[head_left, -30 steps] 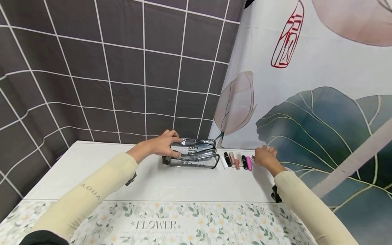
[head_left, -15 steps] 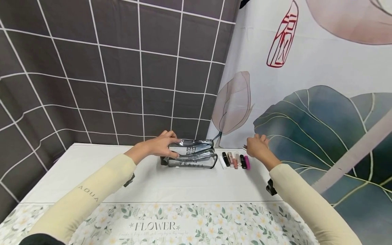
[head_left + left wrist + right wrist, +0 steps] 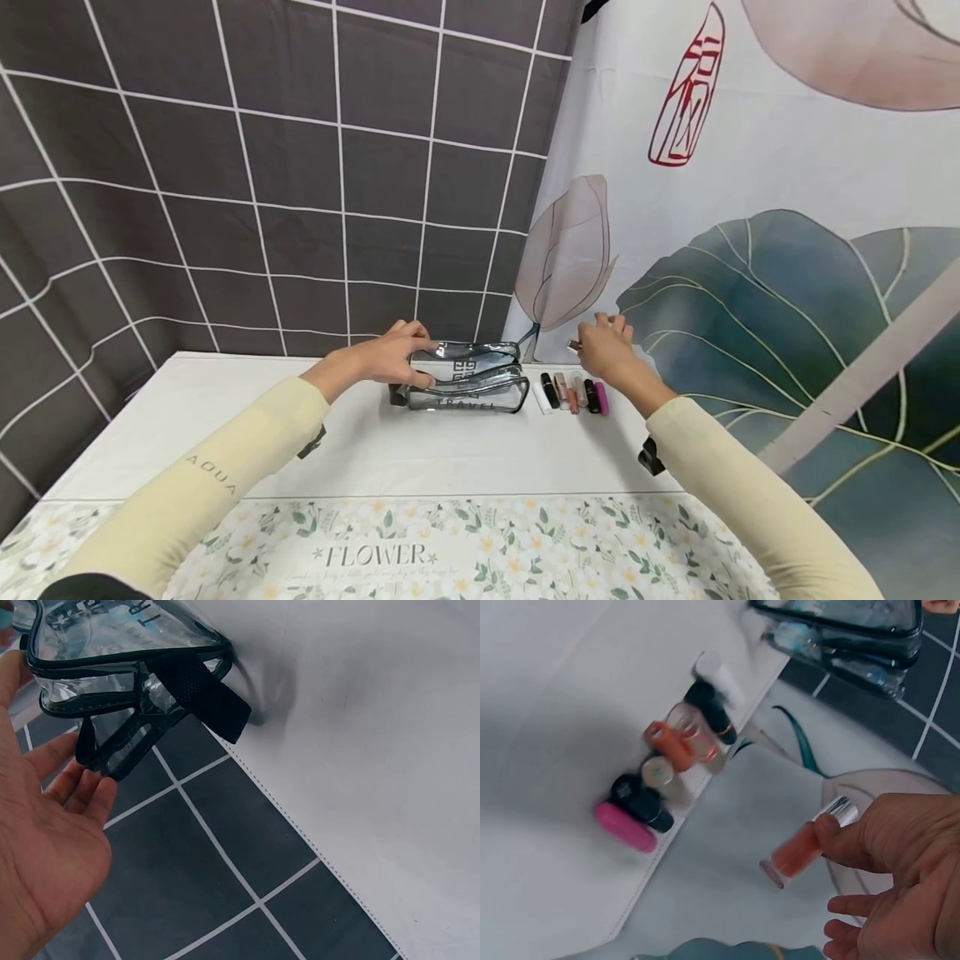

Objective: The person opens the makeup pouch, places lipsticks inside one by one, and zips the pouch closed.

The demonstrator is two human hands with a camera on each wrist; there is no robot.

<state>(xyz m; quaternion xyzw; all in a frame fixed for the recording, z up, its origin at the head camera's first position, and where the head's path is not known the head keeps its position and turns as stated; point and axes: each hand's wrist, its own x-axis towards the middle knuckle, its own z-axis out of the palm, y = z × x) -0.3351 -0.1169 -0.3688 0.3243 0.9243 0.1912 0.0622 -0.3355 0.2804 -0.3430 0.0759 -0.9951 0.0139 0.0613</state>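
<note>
My left hand holds open the far-left rim of a clear, black-edged travel pouch near the back of the white table. In the left wrist view its fingers curl at the pouch's rim, beside a black side strap. Between thumb and fingers, my right hand pinches a small lip gloss tube, coral with a silver end. That hand is above the table's back edge, right of the pouch and apart from it. The pouch's contents cannot be made out clearly.
Right of the pouch lies a row of lipsticks and tubes: a white tube, a black one, several pinkish ones and a magenta one at the end. A floral mat covers the front. Dark grid cloth hangs behind.
The right hand has moved left and slightly up, from right of the magenta tube to above the row, carrying the lip gloss. The left hand stays on the pouch; the head view shifts slightly.
</note>
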